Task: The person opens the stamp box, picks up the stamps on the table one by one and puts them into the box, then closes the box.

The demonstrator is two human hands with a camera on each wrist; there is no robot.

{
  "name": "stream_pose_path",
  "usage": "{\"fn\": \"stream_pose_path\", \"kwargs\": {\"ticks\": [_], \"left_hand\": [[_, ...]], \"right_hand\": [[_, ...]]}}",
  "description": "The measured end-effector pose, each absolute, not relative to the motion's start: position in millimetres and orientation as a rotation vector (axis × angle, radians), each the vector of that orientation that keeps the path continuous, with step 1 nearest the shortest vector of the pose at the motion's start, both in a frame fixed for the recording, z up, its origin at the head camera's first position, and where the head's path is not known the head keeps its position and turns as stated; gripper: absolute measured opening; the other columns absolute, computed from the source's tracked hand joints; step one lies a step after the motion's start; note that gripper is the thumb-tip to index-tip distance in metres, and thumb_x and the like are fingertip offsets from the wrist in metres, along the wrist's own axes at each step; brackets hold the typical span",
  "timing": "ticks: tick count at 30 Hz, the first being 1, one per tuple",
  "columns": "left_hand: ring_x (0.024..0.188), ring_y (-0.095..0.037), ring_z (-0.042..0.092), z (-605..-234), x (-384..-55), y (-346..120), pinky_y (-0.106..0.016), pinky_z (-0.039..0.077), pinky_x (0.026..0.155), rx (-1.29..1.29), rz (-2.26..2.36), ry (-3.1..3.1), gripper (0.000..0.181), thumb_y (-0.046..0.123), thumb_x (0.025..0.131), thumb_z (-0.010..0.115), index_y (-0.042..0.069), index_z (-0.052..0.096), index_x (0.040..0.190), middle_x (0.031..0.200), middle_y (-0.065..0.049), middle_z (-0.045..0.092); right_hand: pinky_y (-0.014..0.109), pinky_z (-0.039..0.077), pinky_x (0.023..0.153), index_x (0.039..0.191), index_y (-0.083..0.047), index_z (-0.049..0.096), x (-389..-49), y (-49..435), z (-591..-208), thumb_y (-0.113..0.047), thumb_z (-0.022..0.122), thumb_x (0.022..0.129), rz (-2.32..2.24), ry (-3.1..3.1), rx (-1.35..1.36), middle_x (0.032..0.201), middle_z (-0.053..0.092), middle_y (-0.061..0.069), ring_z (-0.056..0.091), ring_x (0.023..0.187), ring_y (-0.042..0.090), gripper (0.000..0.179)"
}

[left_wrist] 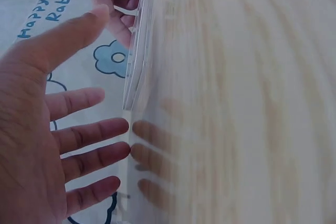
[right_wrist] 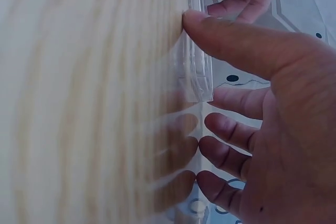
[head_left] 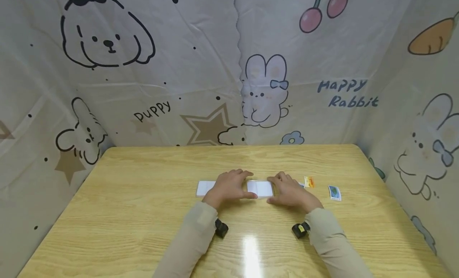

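A flat, clear-edged plastic case (head_left: 259, 188) with a white face lies on the table between the two hands. My right hand (head_left: 292, 192) holds its right end, with the thumb at the near edge and the index finger at the far corner. In the right wrist view the thumb touches the clear case (right_wrist: 198, 72). My left hand (head_left: 229, 186) is around the left end, its fingers spread and nearly straight. In the left wrist view its thumb is apart from the case (left_wrist: 137, 56), and the fingertips touch the table.
Another white flat piece (head_left: 205, 188) lies left of the left hand, partly hidden by it. An orange-and-yellow picture card (head_left: 309, 182) and a blue-green one (head_left: 335, 193) lie on the right of the wooden table (head_left: 143, 214). A printed cloth (head_left: 201, 71) hangs behind.
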State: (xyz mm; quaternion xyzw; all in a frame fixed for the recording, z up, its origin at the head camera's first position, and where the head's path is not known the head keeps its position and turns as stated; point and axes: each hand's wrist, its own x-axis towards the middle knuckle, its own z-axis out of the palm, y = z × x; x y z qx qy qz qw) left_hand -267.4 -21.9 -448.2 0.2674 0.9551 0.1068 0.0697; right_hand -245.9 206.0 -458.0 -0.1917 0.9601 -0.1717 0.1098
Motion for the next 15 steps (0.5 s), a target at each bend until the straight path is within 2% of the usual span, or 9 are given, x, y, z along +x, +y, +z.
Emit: {"fn": "stream_pose_path", "kwargs": {"ticks": [9, 15], "left_hand": [[0.107, -0.019, 0.057, -454, -268, -20, -0.038, 0.050, 0.082, 0.826, 0.260, 2.870, 0.078, 0.070, 0.074, 0.067, 0.025, 0.053, 0.136, 0.126, 0.001, 0.056], [0.108, -0.018, 0.054, -459, -270, -17, -0.038, 0.050, 0.082, 0.854, 0.202, 2.874, 0.077, 0.069, 0.074, 0.068, 0.024, 0.054, 0.135, 0.126, 0.001, 0.053]], "right_hand": [[0.047, 0.041, 0.088, 0.143, -0.005, 0.043, -247, 204, -457, -0.039, 0.073, 0.083, -0.497, 2.781, -0.539, 0.125, 0.047, 0.016, 0.047, 0.106, 0.028, 0.075], [0.045, 0.039, 0.085, 0.143, -0.005, 0.043, -248, 205, -455, -0.039, 0.073, 0.082, -0.498, 2.771, -0.520, 0.125, 0.046, 0.017, 0.046, 0.105, 0.028, 0.075]]}}
